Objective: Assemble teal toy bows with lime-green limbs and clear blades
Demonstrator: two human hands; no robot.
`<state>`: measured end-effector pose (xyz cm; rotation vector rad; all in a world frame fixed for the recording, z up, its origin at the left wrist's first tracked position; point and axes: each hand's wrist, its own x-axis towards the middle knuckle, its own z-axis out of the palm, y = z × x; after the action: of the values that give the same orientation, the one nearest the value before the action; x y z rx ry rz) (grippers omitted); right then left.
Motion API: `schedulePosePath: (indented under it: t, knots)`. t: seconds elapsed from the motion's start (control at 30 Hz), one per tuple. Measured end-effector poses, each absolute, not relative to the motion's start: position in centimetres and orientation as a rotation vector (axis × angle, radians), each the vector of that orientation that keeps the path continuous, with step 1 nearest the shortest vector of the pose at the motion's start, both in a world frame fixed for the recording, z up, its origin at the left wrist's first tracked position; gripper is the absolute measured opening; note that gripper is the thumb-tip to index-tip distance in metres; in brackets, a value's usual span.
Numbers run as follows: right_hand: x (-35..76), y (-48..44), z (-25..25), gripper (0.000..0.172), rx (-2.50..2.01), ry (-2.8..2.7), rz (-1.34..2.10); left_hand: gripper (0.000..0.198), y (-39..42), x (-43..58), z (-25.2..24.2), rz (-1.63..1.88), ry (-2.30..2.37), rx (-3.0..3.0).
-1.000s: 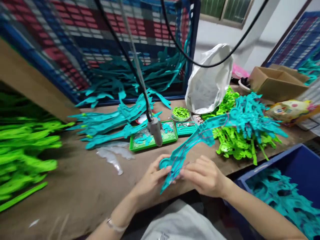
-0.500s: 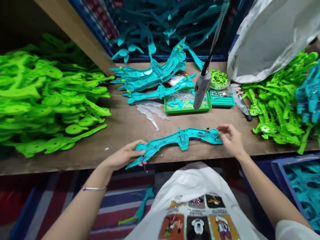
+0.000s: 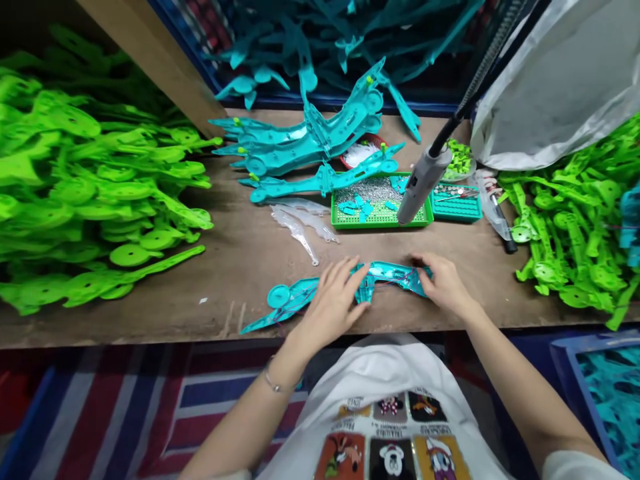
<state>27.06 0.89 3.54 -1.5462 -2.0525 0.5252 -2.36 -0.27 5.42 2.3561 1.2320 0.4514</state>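
Note:
A long teal plastic part [image 3: 295,301] with a thin red wire along it lies flat near the front edge of the brown workbench [image 3: 235,260]. My left hand [image 3: 334,303] rests on its middle, fingers spread and lying flat over it. My right hand [image 3: 443,283] covers the part's right end, fingers curled down on it. A grey powered screwdriver [image 3: 423,183] hangs on a cable just above and behind my hands.
A green tray [image 3: 380,215] holds screws and small teal pieces, with a teal tray [image 3: 456,207] beside it. Teal parts [image 3: 310,147] lie behind. Green parts are heaped at left [image 3: 95,193] and right [image 3: 575,220]. A white bag [image 3: 560,87] stands at back right. Clear plastic pieces [image 3: 300,223] lie mid-bench.
My left hand slid from the part's left end to its middle. My right hand moved slightly left over the right end. The camera view shifted a little.

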Motion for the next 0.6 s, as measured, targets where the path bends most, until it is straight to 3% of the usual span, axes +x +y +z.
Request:
schedulePosePath:
  t: [0.17, 0.27, 0.37, 0.6]
  knots:
    - [26.5, -0.4, 5.6, 0.026, -1.434, -2.073, 0.458, 0.076, 0.7, -0.4, 3.7, 0.396, 1.226, 2.363]
    - [26.8, -1.9, 6.4, 0.024, -1.54, -2.079, 0.497, 0.073, 0.7, -0.8, 3.4, 0.433, 1.213, 2.381]
    - [28.5, -1.5, 6.7, 0.018, -1.652, -2.08, 0.497, 0.082, 0.6, -0.9, 3.0, 0.484, 1.207, 2.405]
    - [35.9, 9.8, 7.5, 0.024, -1.741, -1.803, 0.057, 0.083, 1.0, -0.5, 2.1, 0.524, 1.241, 2.405]
